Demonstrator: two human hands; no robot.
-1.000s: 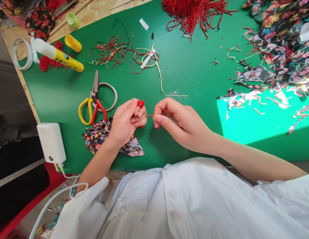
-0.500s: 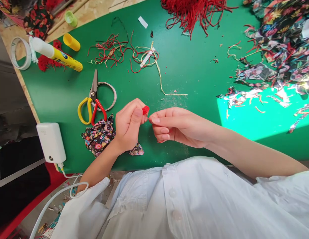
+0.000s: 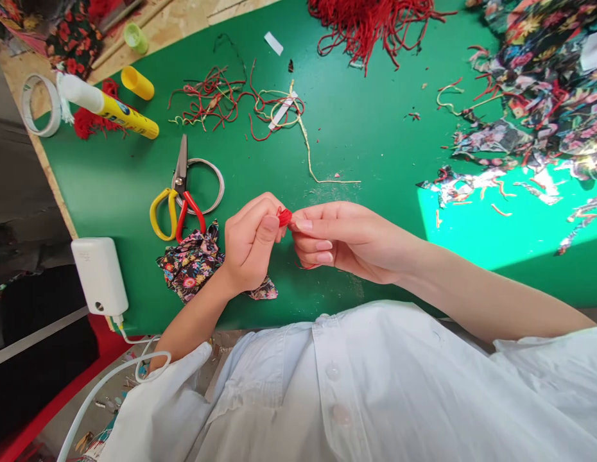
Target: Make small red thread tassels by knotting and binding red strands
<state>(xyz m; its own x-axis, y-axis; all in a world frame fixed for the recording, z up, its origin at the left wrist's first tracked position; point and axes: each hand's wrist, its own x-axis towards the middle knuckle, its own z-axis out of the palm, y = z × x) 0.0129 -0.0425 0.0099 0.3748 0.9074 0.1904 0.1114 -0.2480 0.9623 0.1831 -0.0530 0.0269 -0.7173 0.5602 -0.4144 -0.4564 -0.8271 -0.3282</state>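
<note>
Between my two hands, over the near part of the green table, is a small red bundle of thread point(image 3: 284, 216). My left hand point(image 3: 253, 240) is closed around it, and its looped end pokes out past the thumb. My right hand point(image 3: 330, 237) pinches at that end with thumb and forefinger, its other fingers curled; a thin red strand hangs below them. How the strand joins the bundle is hidden by the fingers. Under my left wrist lies a piece of black floral fabric point(image 3: 190, 263). Scissors point(image 3: 181, 186) with one yellow and one red handle rest just beyond it.
A wire coil point(image 3: 216, 186) lies by the scissors. Further left are a glue stick point(image 3: 128, 117), its yellow cap point(image 3: 139, 83), a tape roll point(image 3: 41, 104) and a white power bank point(image 3: 100, 276). Tangled red threads point(image 3: 216, 96), a red thread pile point(image 3: 370, 25) and floral scraps point(image 3: 544, 96) lie beyond.
My right fingers have come up against the end of the red bundle, where a small gap showed before. More of the bundle's loops now stick out of my left hand.
</note>
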